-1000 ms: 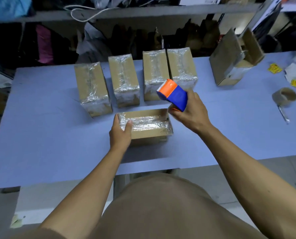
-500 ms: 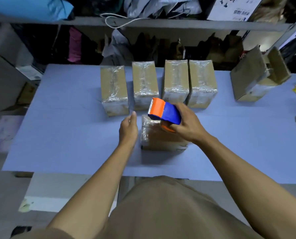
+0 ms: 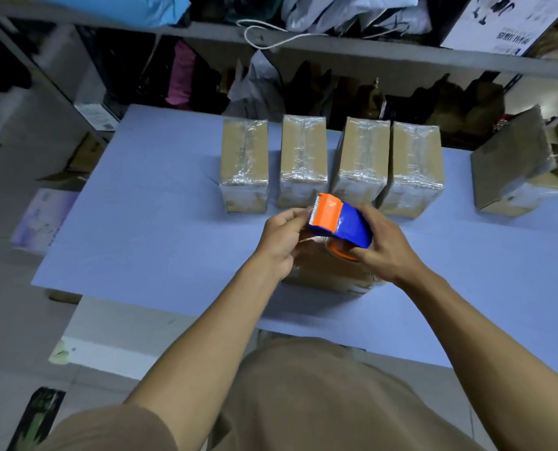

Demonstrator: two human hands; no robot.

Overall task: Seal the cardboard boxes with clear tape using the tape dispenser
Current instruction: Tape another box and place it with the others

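Your right hand (image 3: pixel 386 245) grips the blue and orange tape dispenser (image 3: pixel 339 221) from the right, fingers curled round its body, and holds it just above the cardboard box (image 3: pixel 329 271) that sits nearest you on the blue table (image 3: pixel 160 222). Your left hand (image 3: pixel 282 240) is at the dispenser's toothed orange end, its fingertips (image 3: pixel 303 213) pinched together there; whether they have hold of the tape end is too small to tell. The near box is mostly hidden under both hands. Behind it, four taped boxes (image 3: pixel 303 161) stand in a row, wrapped in clear tape, the right two touching. An open box (image 3: pixel 518 164) leans at the table's far right, well apart from the rest.
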